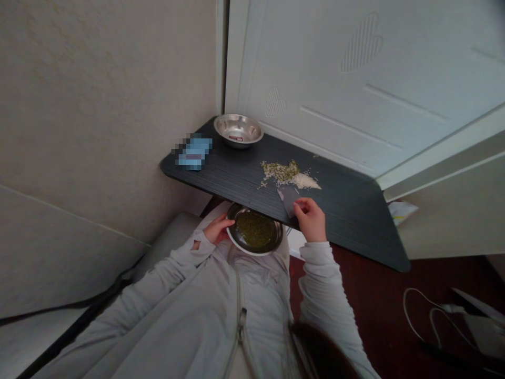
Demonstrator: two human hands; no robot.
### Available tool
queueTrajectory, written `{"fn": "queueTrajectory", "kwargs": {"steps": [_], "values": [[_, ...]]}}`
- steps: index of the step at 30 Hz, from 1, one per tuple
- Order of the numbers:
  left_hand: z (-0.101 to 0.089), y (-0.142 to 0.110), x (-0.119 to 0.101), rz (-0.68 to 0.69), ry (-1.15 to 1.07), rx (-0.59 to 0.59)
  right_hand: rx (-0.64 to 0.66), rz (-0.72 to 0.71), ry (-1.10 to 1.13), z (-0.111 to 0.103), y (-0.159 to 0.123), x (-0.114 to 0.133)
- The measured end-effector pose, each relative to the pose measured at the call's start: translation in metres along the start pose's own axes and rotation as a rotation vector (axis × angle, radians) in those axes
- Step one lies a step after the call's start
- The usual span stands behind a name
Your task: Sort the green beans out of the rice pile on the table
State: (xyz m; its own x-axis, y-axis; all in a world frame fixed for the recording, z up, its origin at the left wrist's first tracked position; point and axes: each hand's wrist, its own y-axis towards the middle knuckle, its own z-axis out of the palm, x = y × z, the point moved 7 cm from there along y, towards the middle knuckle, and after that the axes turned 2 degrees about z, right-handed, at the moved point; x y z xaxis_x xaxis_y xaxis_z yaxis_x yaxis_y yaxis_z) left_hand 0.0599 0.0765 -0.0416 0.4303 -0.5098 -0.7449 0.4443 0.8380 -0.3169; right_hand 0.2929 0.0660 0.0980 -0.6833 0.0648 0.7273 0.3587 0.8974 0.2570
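Note:
My left hand (pixel 218 229) grips the rim of a metal bowl (pixel 255 251) at my lap, just below the table's front edge. Green beans, apparently mung beans (pixel 255 229), cover the bowl's bottom. With my right hand (pixel 311 217) I pinch a thin, flat, greyish card or plastic piece (pixel 289 200) over the tabletop. The far end of this piece lies close to a spread pile of white rice grains (pixel 306 181) and green beans (pixel 284 171). Rice lies mostly on the right of the pile, and mixed grains lie on the left.
A dark wood-grain table (pixel 347 210) stands against a white door (pixel 327 68). On its back left are a second metal bowl (pixel 239 138) and a blurred blue packet (pixel 194 153). A wall borders the left. White cables (pixel 418 305) lie at lower right.

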Motion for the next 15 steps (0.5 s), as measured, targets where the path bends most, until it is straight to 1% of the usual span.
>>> {"fn": "queueTrajectory", "kwargs": {"steps": [7,11,15], "values": [[0.001,0.000,-0.001,0.002,-0.003,0.001,-0.024,0.026,-0.031,-0.014,0.014,-0.013],[-0.001,0.001,0.000,0.007,0.002,-0.003,-0.043,0.022,-0.070,-0.020,0.025,-0.025],[-0.001,0.001,0.000,0.009,0.001,0.001,-0.055,0.034,-0.060,-0.025,0.034,-0.037]]}}
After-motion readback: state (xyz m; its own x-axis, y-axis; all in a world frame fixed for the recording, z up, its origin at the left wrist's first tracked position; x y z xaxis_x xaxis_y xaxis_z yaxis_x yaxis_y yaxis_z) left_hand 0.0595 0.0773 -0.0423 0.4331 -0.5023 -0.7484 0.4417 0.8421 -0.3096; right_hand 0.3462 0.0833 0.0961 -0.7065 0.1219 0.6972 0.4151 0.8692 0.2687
